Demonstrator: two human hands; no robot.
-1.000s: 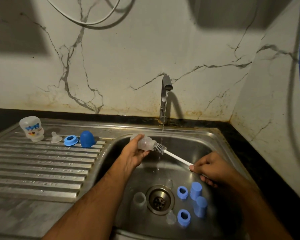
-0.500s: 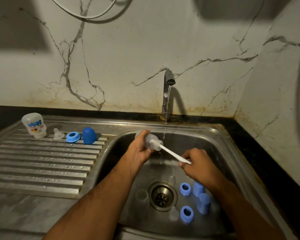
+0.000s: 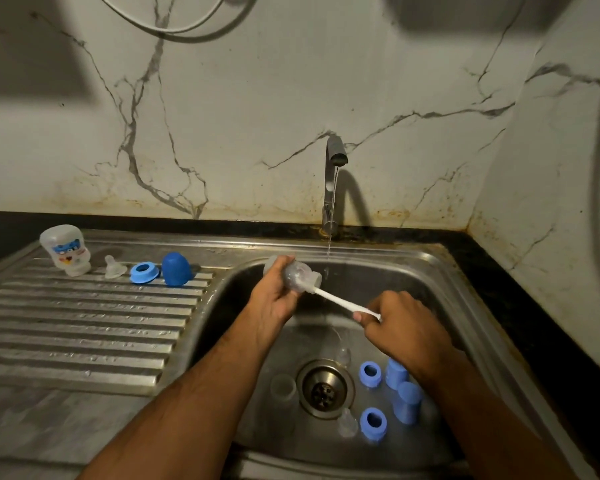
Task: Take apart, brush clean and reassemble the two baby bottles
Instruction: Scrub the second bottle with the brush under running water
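Holding the little clear bottle [image 3: 297, 277] sideways over the sink [image 3: 444, 271], the person's left hand [image 3: 274, 299] is wrapped round its body, mouth pointing right. The right hand [image 3: 400, 322] pinches the far end of the white brush [image 3: 340, 301] handle, with the bristle head already inside the bottle. A thin stream runs from the tap [image 3: 333, 161] just behind.

Handling-wise, that bottle looks like light thin plastic, and wet, so probably slippery. Gripping round the middle like this seems right, since squeezing near the open mouth could flex it. The brush handle looks skinny and a bit bendy, so holding it closer in would likely give more control.

Another bottle [image 3: 65, 249] stands upside down on the draining board [image 3: 84, 323], beside a teat [image 3: 114, 268], ring [image 3: 142, 271] and cap [image 3: 175, 268].
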